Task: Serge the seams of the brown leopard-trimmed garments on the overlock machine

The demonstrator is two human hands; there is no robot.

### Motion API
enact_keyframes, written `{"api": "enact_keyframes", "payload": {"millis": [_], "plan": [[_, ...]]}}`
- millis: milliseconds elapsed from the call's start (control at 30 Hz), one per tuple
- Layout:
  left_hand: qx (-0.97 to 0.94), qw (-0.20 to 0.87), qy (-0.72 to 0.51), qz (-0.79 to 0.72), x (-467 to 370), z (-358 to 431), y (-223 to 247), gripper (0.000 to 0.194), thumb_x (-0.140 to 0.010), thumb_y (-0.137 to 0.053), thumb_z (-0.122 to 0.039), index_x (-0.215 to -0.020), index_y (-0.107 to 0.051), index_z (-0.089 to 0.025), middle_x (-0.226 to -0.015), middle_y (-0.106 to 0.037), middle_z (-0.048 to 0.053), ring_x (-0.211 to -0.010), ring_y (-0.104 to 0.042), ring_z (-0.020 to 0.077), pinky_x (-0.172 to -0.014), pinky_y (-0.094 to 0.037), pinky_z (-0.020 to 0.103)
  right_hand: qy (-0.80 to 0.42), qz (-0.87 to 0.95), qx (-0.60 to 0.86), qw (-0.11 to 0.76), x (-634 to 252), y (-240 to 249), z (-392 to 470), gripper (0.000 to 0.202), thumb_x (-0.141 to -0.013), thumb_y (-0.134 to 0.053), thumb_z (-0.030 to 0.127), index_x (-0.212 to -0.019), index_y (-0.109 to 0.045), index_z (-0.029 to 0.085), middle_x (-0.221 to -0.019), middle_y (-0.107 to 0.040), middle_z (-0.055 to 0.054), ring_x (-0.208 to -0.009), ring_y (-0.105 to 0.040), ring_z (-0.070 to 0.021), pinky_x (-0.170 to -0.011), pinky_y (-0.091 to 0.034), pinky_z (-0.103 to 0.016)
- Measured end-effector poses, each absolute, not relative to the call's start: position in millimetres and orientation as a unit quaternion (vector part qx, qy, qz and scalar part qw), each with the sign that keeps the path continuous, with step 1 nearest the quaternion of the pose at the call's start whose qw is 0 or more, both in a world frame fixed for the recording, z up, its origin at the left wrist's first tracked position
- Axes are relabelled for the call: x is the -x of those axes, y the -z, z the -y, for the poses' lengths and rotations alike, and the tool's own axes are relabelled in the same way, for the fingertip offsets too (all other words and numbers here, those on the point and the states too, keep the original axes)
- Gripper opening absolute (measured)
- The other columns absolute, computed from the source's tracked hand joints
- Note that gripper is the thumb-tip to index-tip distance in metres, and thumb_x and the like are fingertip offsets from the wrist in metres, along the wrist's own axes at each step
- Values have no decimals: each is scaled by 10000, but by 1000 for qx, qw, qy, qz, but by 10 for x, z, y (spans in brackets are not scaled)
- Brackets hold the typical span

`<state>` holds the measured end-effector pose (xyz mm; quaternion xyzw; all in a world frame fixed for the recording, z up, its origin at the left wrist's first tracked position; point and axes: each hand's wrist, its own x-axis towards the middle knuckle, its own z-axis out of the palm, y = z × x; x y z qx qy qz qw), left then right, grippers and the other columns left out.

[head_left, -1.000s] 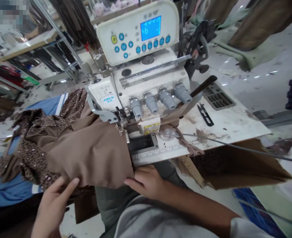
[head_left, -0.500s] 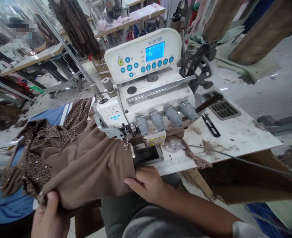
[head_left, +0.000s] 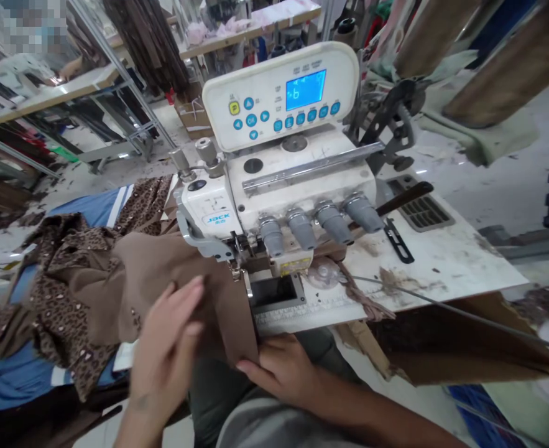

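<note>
A brown garment piece (head_left: 150, 264) runs under the presser foot of a white overlock sewing machine (head_left: 293, 171). My right hand (head_left: 283, 367) pinches the near edge of the brown fabric, thumb on top, just in front of the needle area. Over the fabric to the left is my left hand (head_left: 166, 333), somewhat blurred, its fingers stretched out and not closed on the cloth. Leopard-print fabric (head_left: 76, 298) attached to or lying with the brown cloth spreads out on the left, over blue fabric (head_left: 87, 202) with white stripes.
Black thread snips (head_left: 399, 242) lie on the white machine table (head_left: 461, 267), beside a vented tray (head_left: 421, 208). A cardboard box (head_left: 446, 348) stands below the table's right side. Behind, a person's hand (head_left: 71, 68) is at another workbench (head_left: 50, 102).
My left hand has let go of the fabric's lower left corner and moved up and right over the cloth. My right hand keeps its pinch near the machine. The view has shifted slightly.
</note>
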<state>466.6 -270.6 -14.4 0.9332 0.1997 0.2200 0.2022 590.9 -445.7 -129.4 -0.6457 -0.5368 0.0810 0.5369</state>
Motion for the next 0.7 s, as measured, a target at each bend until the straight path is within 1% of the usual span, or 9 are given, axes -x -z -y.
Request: {"api": "enact_keyframes", "payload": {"millis": [67,100,200,267,333,400,467,600,700], "plan": [[-951,173,-189,-172,-4943,2637,252,505,-1022,-589,-364,-1523,-531,-338,-1573,-550,44,-1519,-429,294,-1260,-368,512,-90,543,638,538,-5924,1266,4462,606,-1142,-412,462,-646,-629,189,-546,-639,1,-493,-574,-108,-520,-372,-250],[-955,161,-181,-171,-5055,2594,267,507,-1023,-588,-364,-1524,-534,-316,-1588,-534,46,-1535,-406,290,-1273,-351,499,-93,542,637,541,-5935,1243,4463,605,-1142,-411,467,-649,-625,189,-548,-639,2,-497,-574,-107,-521,-369,-248],[-954,146,-179,-192,-5288,2434,185,436,-1020,-590,-414,-1423,-634,-252,-1538,-586,57,-1487,-476,280,-1259,-383,446,-106,526,642,548,-5977,1155,4455,627,-1138,-406,481,-600,-548,192,-517,-582,15,-475,-519,-95,-516,-333,-252],[-957,143,-157,-199,-5400,2314,96,414,-1019,-582,-439,-1374,-669,-243,-1505,-614,54,-1425,-539,283,-1239,-408,441,-115,511,644,557,-6003,1103,4444,632,-1132,-420,481,-571,-472,195,-493,-511,33,-460,-457,-85,-510,-303,-253],[-959,146,-146,-193,-5512,2193,40,382,-1028,-553,-423,-1338,-691,-249,-1458,-647,50,-1364,-583,278,-1231,-413,452,-126,496,645,568,-6018,1073,4431,622,-1124,-445,476,-569,-415,197,-490,-441,49,-463,-409,-80,-506,-279,-251],[-959,155,-156,-177,-5630,2070,30,359,-1029,-525,-386,-1307,-708,-252,-1414,-673,48,-1350,-586,274,-1242,-392,465,-138,484,645,574,-6021,1058,4417,610,-1113,-468,475,-577,-383,199,-503,-390,60,-474,-374,-79,-501,-261,-247],[-958,172,-175,-148,-5748,1941,52,358,-1021,-495,-347,-1281,-721,-249,-1417,-670,49,-1389,-552,270,-1266,-356,471,-151,476,646,578,-6020,1041,4402,604,-1102,-491,473,-581,-359,199,-516,-354,64,-484,-353,-79,-497,-248,-243],[-958,195,-188,-90,-6003,1646,148,385,-1015,-433,-330,-1192,-760,-231,-1411,-676,58,-1443,-506,266,-1292,-304,461,-164,467,654,572,-6069,959,4347,602,-1085,-524,464,-573,-350,199,-516,-336,62,-489,-360,-84,-501,-247,-246],[-951,204,-202,-112,-6218,1407,237,424,-1035,-403,-392,-1179,-761,-217,-1333,-719,88,-1375,-572,286,-1253,-361,468,-171,454,659,575,-6156,869,4277,599,-1062,-559,478,-566,-362,207,-506,-367,56,-491,-429,-95,-510,-283,-245]]}}
